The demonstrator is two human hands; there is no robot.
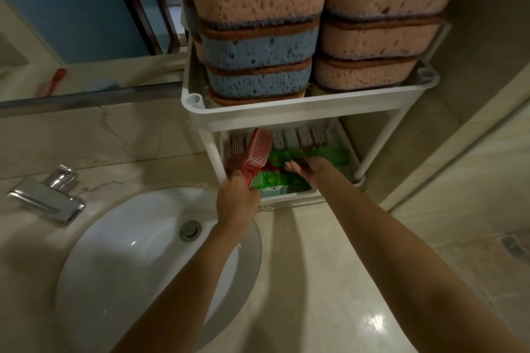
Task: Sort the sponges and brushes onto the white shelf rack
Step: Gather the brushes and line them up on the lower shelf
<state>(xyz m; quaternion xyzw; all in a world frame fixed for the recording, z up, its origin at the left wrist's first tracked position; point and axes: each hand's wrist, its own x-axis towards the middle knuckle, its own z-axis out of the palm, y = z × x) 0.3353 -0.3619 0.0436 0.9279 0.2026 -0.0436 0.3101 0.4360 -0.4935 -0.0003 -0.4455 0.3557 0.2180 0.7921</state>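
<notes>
A white shelf rack (301, 112) stands on the counter against the wall. Its upper tier holds stacked pink sponges (372, 37) on the right and a stack of pink and blue sponges (258, 49) on the left. The lower tier holds several brushes, bristles up at the back. My left hand (236, 203) grips a red brush (256, 155) by its handle, its head raised at the lower tier's left front. My right hand (311, 167) reaches into the lower tier, fingers resting on a green brush (289, 156); whether it grips the brush is unclear.
A white sink basin (129, 252) with a drain lies under my left arm. A chrome faucet (48, 195) sits at its left. A mirror (71, 8) covers the wall behind. The beige marble counter (315, 281) stretches below the rack. The floor shows at far right.
</notes>
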